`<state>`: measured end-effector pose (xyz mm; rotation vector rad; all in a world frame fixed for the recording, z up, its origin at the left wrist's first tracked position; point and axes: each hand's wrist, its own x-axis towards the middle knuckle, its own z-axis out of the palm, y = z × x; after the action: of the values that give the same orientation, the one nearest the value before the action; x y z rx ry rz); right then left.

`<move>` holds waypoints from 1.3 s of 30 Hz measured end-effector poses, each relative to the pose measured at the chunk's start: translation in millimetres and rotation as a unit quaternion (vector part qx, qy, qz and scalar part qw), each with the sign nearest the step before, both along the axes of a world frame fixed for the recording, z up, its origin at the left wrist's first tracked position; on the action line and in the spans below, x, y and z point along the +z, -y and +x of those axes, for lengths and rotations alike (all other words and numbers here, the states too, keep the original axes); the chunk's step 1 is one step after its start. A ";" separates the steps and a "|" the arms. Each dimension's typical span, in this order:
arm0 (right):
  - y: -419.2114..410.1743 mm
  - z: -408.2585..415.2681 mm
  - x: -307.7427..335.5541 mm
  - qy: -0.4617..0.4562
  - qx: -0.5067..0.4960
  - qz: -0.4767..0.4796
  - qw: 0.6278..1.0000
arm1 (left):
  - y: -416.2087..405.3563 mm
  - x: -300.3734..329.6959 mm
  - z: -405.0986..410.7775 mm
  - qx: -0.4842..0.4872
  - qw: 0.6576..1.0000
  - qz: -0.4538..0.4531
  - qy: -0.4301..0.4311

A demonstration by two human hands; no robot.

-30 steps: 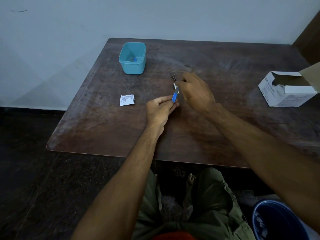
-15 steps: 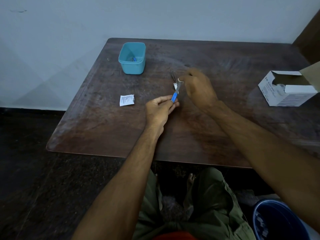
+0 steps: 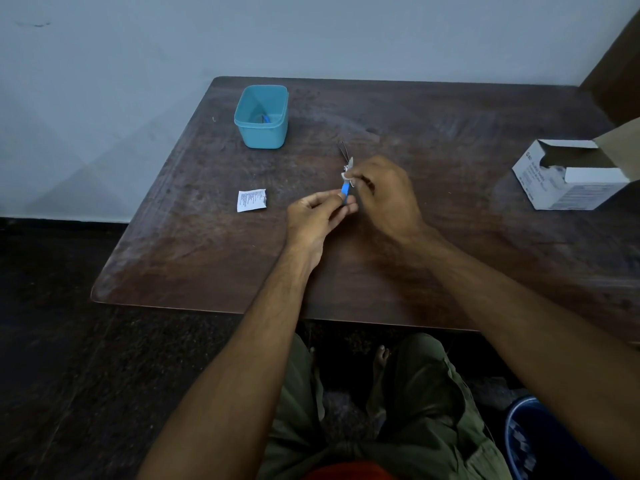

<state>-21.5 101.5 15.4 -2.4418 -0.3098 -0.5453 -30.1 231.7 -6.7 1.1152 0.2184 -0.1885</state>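
My left hand (image 3: 317, 220) pinches a small tool with a blue handle (image 3: 345, 194) between thumb and fingers over the middle of the brown table (image 3: 194, 258). My right hand (image 3: 384, 195) pinches a small white wipe (image 3: 347, 174) against the tool's metal end just above the blue handle. A thin dark metal piece, like tweezers (image 3: 343, 150), lies on the table just beyond the hands.
A teal plastic tub (image 3: 262, 116) with a small blue item inside stands at the back left. A torn white sachet (image 3: 251, 200) lies left of my hands. An open white cardboard box (image 3: 571, 174) sits at the right edge. A blue bucket (image 3: 540, 441) stands on the floor.
My right hand slid up along the tool with the wipe, then came back down towards the blue handle. My left hand has held the tool in the same place.
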 end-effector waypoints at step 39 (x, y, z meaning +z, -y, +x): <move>-1.2 -16.8 -1.1 0.007 -0.016 -0.072 0.997 | 13.7 -11.7 -3.3 0.073 0.979 0.184 0.049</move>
<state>-38.3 102.7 14.4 -2.5874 -0.3270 -0.5720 -33.3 217.9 -18.4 1.4671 0.2516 0.0418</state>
